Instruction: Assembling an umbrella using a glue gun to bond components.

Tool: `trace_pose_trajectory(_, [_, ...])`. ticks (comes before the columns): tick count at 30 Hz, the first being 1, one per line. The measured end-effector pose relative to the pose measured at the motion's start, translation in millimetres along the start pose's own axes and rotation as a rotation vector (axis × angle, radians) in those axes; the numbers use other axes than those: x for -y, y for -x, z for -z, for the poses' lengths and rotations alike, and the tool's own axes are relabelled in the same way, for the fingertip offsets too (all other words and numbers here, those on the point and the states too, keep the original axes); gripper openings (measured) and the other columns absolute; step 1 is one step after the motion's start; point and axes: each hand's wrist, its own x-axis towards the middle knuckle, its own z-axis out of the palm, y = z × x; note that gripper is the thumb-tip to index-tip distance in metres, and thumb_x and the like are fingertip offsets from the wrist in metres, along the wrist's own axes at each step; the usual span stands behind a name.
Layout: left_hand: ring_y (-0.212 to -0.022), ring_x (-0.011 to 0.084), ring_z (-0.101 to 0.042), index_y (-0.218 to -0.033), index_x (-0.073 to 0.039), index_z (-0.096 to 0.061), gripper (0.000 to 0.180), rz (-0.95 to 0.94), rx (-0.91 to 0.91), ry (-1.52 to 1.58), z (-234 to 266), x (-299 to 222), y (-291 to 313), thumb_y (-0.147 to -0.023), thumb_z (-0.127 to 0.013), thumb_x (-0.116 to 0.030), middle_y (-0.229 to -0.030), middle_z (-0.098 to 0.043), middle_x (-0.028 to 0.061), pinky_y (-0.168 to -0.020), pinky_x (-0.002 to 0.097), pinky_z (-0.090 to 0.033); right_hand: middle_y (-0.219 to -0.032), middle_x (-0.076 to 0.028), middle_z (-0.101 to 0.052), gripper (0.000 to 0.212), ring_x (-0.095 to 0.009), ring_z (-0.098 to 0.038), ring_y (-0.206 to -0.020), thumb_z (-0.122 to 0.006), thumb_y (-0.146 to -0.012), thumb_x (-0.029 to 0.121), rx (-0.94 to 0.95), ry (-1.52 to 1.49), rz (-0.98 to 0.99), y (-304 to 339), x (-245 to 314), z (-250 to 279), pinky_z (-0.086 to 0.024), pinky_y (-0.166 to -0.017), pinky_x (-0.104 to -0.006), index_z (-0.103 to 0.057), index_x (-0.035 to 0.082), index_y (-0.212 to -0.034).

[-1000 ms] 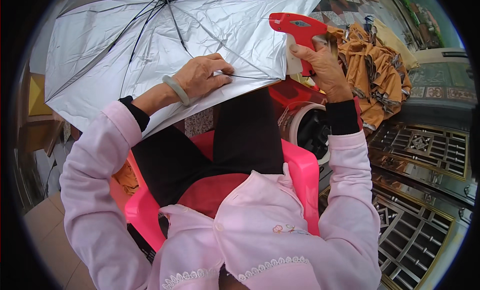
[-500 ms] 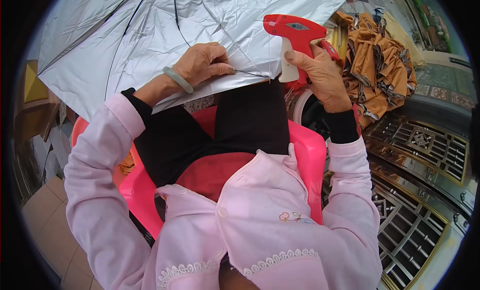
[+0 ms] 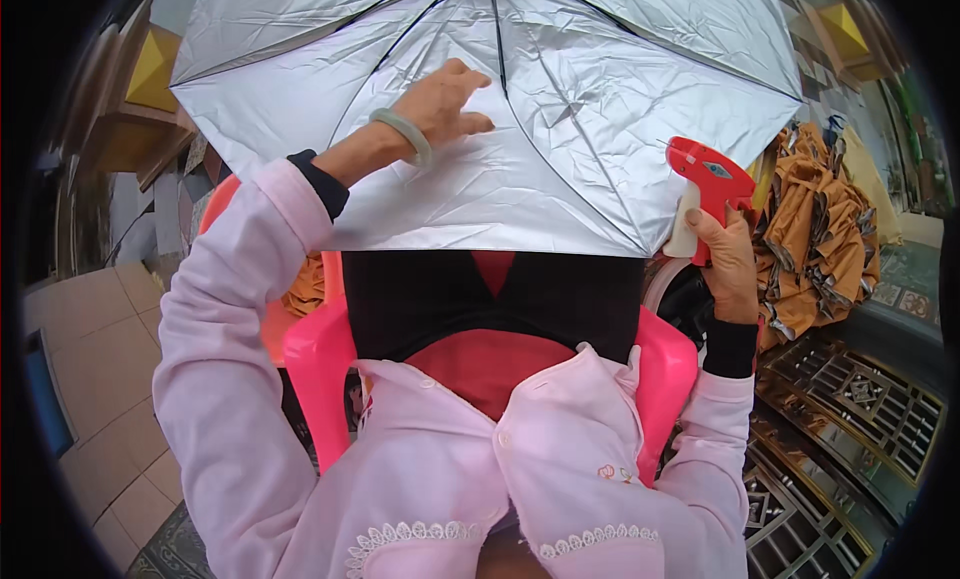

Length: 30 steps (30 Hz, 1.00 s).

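Across the upper half of my view spreads a silver umbrella canopy (image 3: 570, 129), its inner side facing me, with dark ribs (image 3: 498, 44) running out from the top edge and creases all over the cloth. Its near edge hangs over the black trousers (image 3: 400, 299) of the lap below.

I have my left hand (image 3: 445, 104) over the left-centre of the canopy, palm down, thumb and fingers spread apart with nothing between them; I cannot tell whether the fingertips press on the cloth. A pale bangle (image 3: 402, 134) circles that wrist.

My right hand (image 3: 730, 264), well apart from the left, is wrapped around a red tagging gun (image 3: 712, 184) by its handle, the thumb lying near the white lever (image 3: 684, 222). The gun stands upright, nose to the left, beside the canopy's lower right corner; I cannot make out whether they touch.

Just to the right sits a crumpled heap of orange-brown cloth (image 3: 815, 239). Under the right forearm is the arm of a pink plastic chair (image 3: 668, 374). Farther right I see dark metal grilles (image 3: 865, 399), and at far left, pale floor tiles (image 3: 100, 339).
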Motion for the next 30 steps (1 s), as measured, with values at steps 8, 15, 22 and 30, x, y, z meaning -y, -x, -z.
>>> trace_pose_trajectory(8, [-0.101,0.0331,-0.053,-0.1,0.0,-0.055,0.048,0.644,0.022,-0.317,7,72,-6,-0.07,-0.068,-0.035,-0.111,-0.051,0.0209,-0.083,0.0389,-0.045,-0.095,-0.003,-0.059,0.044,-0.01,-0.057,-0.078,-0.068,-0.074,0.011,0.075,0.185,-0.04,-9,-19,-1,-0.048,-0.069,-0.0221,-0.049,-0.001,-0.112])
trace_pose_trajectory(15, [-0.09,0.034,-0.059,-0.095,-0.003,-0.058,0.032,0.582,-0.097,-0.217,-44,52,-13,-0.074,-0.061,-0.026,-0.101,-0.058,0.0181,-0.076,0.0398,-0.048,-0.095,-0.003,-0.059,0.041,-0.01,-0.057,-0.078,-0.068,-0.074,0.01,0.071,0.17,-0.054,-13,-32,-4,-0.047,-0.068,-0.0216,-0.051,-0.002,-0.11])
trace_pose_trajectory(22, [-0.086,0.0339,-0.059,-0.089,-0.003,-0.057,0.022,0.465,-0.235,-0.212,-49,57,-14,-0.072,-0.061,-0.018,-0.095,-0.059,0.0166,-0.074,0.0401,-0.048,-0.095,-0.004,-0.059,0.039,-0.01,-0.057,-0.077,-0.068,-0.074,0.008,-0.058,0.258,0.048,-11,-14,28,-0.047,-0.067,-0.0223,-0.052,-0.002,-0.108])
trace_pose_trajectory(30, [-0.083,0.0331,-0.059,-0.089,-0.005,-0.056,0.024,0.45,-0.21,-0.197,-48,75,-7,-0.071,-0.063,-0.018,-0.093,-0.059,0.0154,-0.073,0.0401,-0.048,-0.096,-0.005,-0.059,0.039,-0.01,-0.057,-0.075,-0.067,-0.075,0.009,-0.03,0.431,0.124,-23,10,28,-0.047,-0.066,-0.022,-0.052,-0.002,-0.109])
